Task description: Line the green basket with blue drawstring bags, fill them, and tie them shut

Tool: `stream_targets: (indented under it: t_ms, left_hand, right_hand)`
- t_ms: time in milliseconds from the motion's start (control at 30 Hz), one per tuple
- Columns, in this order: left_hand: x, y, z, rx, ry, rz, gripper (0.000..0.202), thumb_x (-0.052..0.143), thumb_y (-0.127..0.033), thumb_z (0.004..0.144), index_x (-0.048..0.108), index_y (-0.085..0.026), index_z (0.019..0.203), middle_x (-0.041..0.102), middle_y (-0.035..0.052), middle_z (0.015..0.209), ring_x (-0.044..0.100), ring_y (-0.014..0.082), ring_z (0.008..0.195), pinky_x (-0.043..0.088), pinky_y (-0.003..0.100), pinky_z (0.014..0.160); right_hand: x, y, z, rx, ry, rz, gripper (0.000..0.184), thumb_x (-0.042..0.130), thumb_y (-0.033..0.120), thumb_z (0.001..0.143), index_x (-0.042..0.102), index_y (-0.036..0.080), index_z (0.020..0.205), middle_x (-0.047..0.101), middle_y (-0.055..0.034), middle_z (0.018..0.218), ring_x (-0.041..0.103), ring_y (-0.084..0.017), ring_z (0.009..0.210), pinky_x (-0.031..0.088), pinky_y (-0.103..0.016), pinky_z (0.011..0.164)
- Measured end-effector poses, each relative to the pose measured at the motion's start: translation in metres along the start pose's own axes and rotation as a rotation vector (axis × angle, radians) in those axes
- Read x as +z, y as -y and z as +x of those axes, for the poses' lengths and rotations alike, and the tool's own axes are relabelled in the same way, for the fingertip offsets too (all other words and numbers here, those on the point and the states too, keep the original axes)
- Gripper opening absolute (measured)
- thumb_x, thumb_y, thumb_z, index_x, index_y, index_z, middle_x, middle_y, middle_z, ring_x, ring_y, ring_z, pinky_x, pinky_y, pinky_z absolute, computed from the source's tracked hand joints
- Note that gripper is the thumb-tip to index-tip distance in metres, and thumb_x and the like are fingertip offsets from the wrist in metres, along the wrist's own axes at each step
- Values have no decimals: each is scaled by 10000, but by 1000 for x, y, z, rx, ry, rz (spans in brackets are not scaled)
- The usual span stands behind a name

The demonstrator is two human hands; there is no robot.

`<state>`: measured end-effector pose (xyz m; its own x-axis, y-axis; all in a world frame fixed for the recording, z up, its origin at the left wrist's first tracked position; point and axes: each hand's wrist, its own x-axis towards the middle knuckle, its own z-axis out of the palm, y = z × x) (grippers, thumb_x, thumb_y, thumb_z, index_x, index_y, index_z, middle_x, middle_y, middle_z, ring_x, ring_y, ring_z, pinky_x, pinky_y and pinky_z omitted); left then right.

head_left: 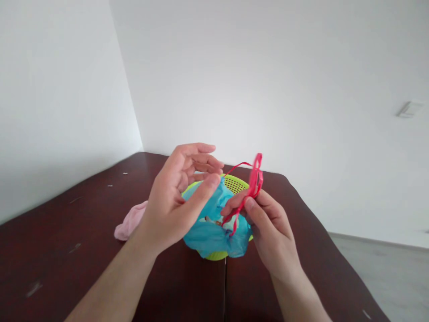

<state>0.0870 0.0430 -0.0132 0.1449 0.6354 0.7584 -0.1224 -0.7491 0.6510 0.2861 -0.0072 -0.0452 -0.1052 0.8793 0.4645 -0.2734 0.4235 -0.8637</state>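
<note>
Head view, 2 bare hands held over the table, working close together.

The left hand (177, 197) is raised and open, its fingers (204, 161) curled and apart, clamped on nothing. The thumb sits just above the blue plastic sheet (209, 235); I cannot tell if it touches.

The right hand (270, 228) pinches the red elastic band (256, 179), thumb and fingers closed together on it. The pinch is short and near the band's looped part, which gives firm control: the loop stands upright above the fingertips, and a thin strand runs across toward the left hand's fingertips. A lower length of band drops onto the blue plastic sheet.

The sheet lies bunched over the green plastic strainer (234, 184), whose mesh shows at the far side and whose rim shows below. A small pale item shows in a fold of the sheet, too hidden to name.

The strainer sits between the hands on the dark wooden table (70, 250). A pink cloth (130, 221) lies just beside the left wrist.
</note>
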Motion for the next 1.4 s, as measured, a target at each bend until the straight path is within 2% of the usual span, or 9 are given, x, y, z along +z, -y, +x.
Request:
stream_targets:
  t_ms: [100,233,367,533,867,1000,1133,1267,1400]
  left_hand:
    - [-7,2,0,3,29,-22,541,845,-486,1147,655,-282,1610,749,139,1501,742,306,1400,653,428,1168]
    - [-20,0,-7,-127,257,178,1189,1051,-737,875,490,-322,1838,547,212,1827,527,495,1710,561,609,1334]
    - [-16,-4,-15,-252,451,284,1493,1165,-694,709,355,-376,1922,586,206,1817,539,546,1700,575,669,1309]
    - [-3,-3,-15,-225,411,315,1062,1057,-477,923,516,-330,1825,729,172,1643,711,446,1531,625,589,1263]
    - [-25,8,12,-350,600,-27,239,763,-394,1181,837,-269,1370,822,97,1342,769,295,1286,666,400,1100]
    - [-19,12,16,-412,378,-116,296,775,-496,1173,811,-230,1047,787,63,1025,740,229,937,639,305,800]
    - [-8,17,21,-404,124,-402,425,776,-569,1157,668,-221,938,780,70,982,709,207,843,623,301,757]
    - [-2,22,24,-399,133,-561,431,818,-551,1131,636,-219,924,651,19,776,668,192,756,612,289,744]
    - [-7,22,22,-356,130,-322,339,866,-501,1125,739,-205,1019,676,17,880,595,144,760,521,221,681]
  right_hand:
    - [-3,0,2,-46,-50,62,337,674,462,1239,838,242,1043,843,-54,1012,791,-195,930,639,-306,869]
    - [-3,-2,0,-57,-55,85,387,647,498,1246,811,247,1002,821,-48,960,756,-190,855,625,-308,798]
    - [0,0,-2,-49,-22,-3,390,635,499,1253,829,258,1016,831,-47,959,747,-195,857,632,-330,828]
    - [4,6,-2,-141,46,-170,433,612,477,1263,850,250,981,829,-52,954,771,-211,919,649,-358,907]
    - [-1,0,4,-218,-115,-219,401,632,472,1260,816,247,984,837,-62,1018,767,-207,923,640,-350,881]
    - [-6,-4,10,-164,-143,-22,428,626,504,1258,728,247,932,811,-47,949,784,-213,920,646,-358,888]
    - [-9,-3,15,-135,-179,105,476,623,541,1243,609,264,855,818,-49,899,787,-239,878,676,-401,871]
    - [-10,-2,18,-127,-193,123,476,629,569,1233,622,258,872,808,-42,870,753,-205,785,651,-344,776]
    - [-12,-3,18,-100,-257,74,415,754,571,1175,720,233,936,715,-2,844,584,-108,603,462,-242,557]
